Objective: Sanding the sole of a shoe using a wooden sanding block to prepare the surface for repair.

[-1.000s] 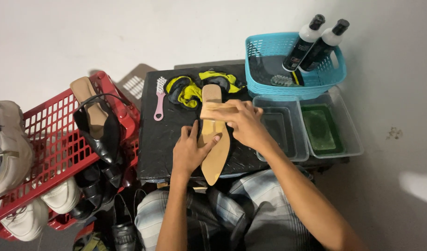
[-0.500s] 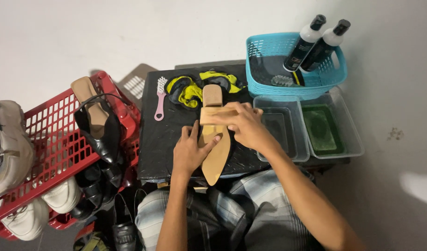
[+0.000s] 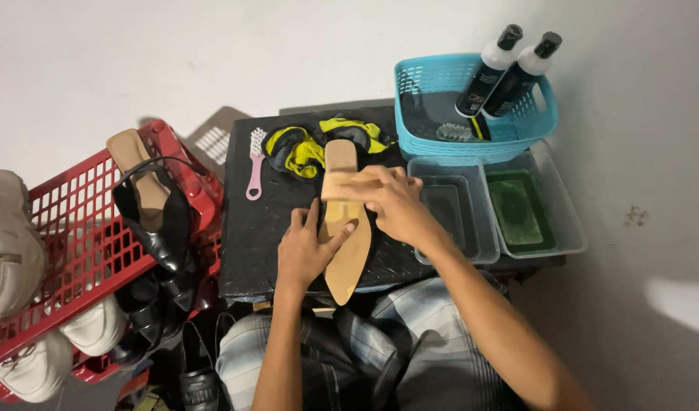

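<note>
The only camera sits on the person's head. It looks steeply down on the black table [image 3: 266, 228], quite near.
</note>
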